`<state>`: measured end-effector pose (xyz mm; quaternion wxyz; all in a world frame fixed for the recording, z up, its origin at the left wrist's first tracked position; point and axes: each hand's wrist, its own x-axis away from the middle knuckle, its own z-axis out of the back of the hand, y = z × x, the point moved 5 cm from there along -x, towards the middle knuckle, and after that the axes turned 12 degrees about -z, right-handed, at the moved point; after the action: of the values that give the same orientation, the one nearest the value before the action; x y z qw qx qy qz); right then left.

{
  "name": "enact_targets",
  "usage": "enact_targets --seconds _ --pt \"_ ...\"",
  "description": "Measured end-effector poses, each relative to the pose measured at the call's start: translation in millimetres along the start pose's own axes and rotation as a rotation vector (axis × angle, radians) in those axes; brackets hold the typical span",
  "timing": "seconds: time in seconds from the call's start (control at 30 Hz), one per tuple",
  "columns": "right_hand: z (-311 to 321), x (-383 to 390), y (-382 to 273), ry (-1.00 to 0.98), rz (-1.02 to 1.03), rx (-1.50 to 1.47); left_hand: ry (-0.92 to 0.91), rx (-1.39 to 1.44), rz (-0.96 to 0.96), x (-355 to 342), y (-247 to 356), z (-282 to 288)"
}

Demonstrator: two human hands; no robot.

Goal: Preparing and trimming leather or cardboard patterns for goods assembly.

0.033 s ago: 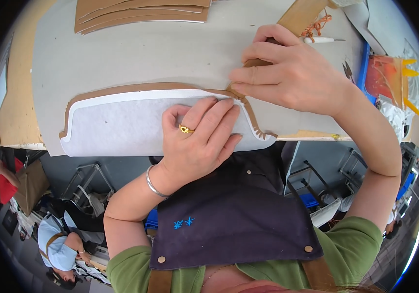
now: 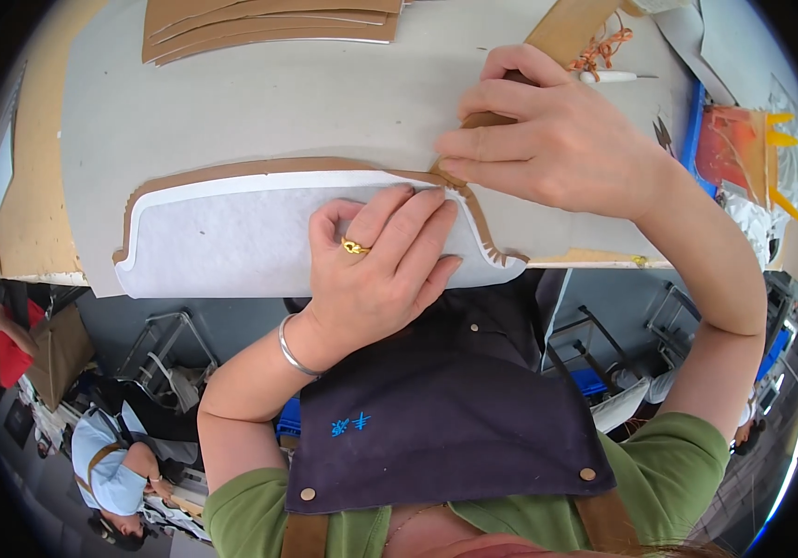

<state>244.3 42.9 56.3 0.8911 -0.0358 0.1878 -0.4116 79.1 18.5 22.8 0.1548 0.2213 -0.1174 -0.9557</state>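
A panel (image 2: pixel 222 237) with white backing and a brown leather edge lies along the table's near edge. The brown edge strip (image 2: pixel 269 167) shows along its far side, with small notches at the curved right end. My left hand (image 2: pixel 380 246), wearing a ring and a bangle, rests on the panel with fingers laid on it, pressing it to the table. Closed around a brown hand tool (image 2: pixel 490 120), my right hand (image 2: pixel 547 135) is at the panel's upper right curve. Its fingers hide most of the tool, whose lower end seems to meet the brown edge.
Brown panels (image 2: pixel 273 28) lie stacked at the far left. Beyond my right hand are a wooden block (image 2: pixel 575 28), orange cord (image 2: pixel 603 51) and a white-handled awl (image 2: pixel 608 76). A reddish container (image 2: pixel 732 149) stands at right. Another person (image 2: pixel 111 465) sits at lower left.
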Motion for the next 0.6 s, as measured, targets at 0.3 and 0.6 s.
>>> enact_targets --seconds 0.3,0.6 --pt "-2 -13 1 -0.172 0.074 -0.007 0.008 0.001 -0.001 0 -1 0" --pt "-9 -22 1 -0.176 0.127 -0.001 0.025 0.0 -0.011 0 -2 0"
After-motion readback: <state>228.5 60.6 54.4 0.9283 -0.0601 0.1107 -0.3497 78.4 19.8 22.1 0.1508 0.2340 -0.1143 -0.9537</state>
